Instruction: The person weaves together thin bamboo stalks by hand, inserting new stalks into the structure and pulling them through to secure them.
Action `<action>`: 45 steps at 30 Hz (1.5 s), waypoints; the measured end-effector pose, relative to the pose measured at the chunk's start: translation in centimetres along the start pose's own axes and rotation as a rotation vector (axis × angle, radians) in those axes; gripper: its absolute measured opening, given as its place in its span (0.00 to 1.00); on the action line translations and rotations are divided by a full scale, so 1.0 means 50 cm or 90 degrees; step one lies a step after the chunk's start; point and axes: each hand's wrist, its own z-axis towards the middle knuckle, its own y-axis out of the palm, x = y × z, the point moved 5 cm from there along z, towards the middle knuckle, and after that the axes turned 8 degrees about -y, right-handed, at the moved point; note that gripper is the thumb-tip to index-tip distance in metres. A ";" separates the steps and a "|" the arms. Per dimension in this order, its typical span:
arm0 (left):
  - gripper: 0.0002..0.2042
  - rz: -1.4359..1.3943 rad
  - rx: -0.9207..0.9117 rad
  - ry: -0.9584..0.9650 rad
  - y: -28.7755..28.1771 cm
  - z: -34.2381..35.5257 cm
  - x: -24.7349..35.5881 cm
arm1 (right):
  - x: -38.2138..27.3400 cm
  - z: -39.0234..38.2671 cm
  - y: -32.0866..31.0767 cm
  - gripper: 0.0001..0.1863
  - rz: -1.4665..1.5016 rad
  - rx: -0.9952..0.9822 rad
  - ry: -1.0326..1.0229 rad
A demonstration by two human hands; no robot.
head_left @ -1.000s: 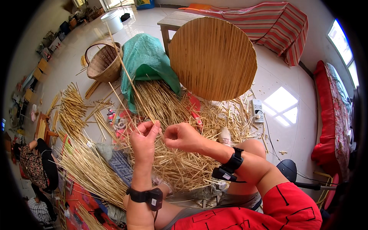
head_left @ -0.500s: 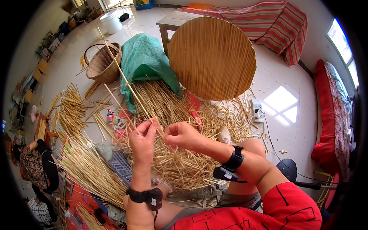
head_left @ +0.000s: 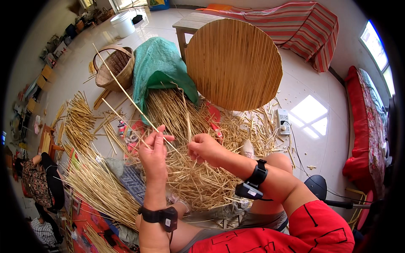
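My left hand (head_left: 153, 154) pinches a long pale straw stalk (head_left: 122, 86), which slants up to the far left. A second, shorter stalk (head_left: 114, 110) also sticks out of this hand, lower and to the left. To its right, my right hand (head_left: 203, 147) is closed on a loose strip of straw husk (head_left: 187, 116) that stands up from the fingers and bends over at its top. A small gap separates the two hands. Beneath them spreads a heap of straw scraps (head_left: 202, 183). Beyond lie stalks (head_left: 171, 109) in the mouth of a green sack (head_left: 157, 57).
A long straw bundle (head_left: 101, 187) lies at the left, near a shorter pile (head_left: 80, 120). Behind stand a wicker basket (head_left: 116, 76), a round slatted panel (head_left: 234, 63) and a wooden bench (head_left: 192, 21). A power strip (head_left: 283, 121) with a cable lies right. Another person (head_left: 42, 181) sits far left.
My right hand has drawn slightly right, away from the left, and a husk strip now stands in it, apart from the long stalk. The long stalk's tip has swung left.
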 end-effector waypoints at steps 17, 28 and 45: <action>0.09 0.071 -0.224 -0.217 0.092 -0.058 -0.088 | -0.160 -0.003 -0.039 0.12 -0.074 0.042 -0.398; 0.08 0.013 -0.137 -0.103 0.066 -0.033 -0.059 | -0.137 -0.024 -0.019 0.12 -0.012 -0.079 -0.314; 0.08 0.123 -0.106 -0.033 0.059 -0.032 -0.068 | -0.147 -0.032 -0.016 0.05 -0.168 -0.022 -0.371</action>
